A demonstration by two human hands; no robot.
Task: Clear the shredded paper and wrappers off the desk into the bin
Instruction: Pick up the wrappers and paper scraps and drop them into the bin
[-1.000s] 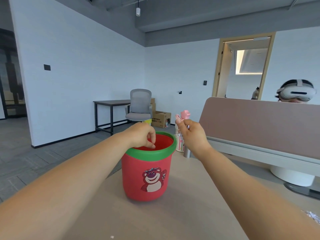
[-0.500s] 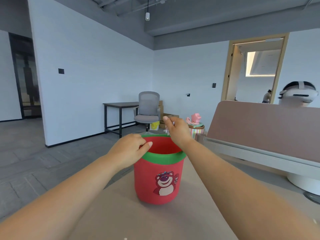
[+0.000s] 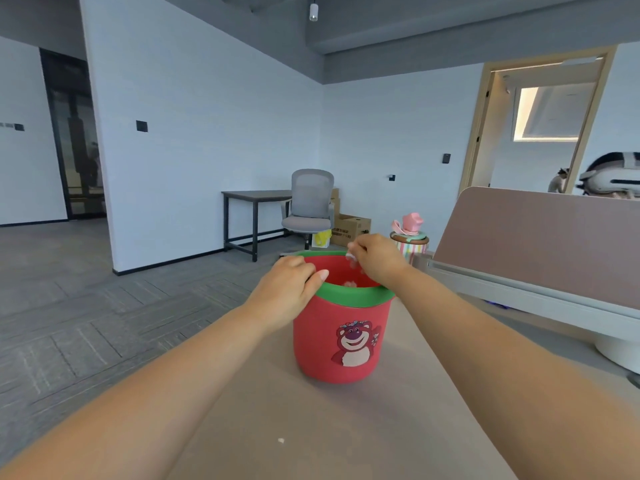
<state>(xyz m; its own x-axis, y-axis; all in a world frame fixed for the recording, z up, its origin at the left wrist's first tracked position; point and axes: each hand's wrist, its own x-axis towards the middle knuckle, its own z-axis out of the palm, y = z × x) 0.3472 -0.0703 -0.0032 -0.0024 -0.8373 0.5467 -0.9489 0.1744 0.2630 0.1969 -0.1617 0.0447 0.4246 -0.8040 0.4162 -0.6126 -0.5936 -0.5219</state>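
Head view: your right hand (image 3: 375, 259) has slid over the bin (image 3: 341, 336) mouth, grip pinching white paper scraps (image 3: 350, 255); your left hand (image 3: 289, 289), curled closed, now rests on the bin's near rim, holding nothing visible.

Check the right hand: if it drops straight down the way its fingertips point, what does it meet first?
The right hand is pinching pale scraps over the open mouth of the red bin. Going straight down, it would likely enter the bin and meet the paper bits already inside. Depth is unclear, so it could instead clip the green rim.
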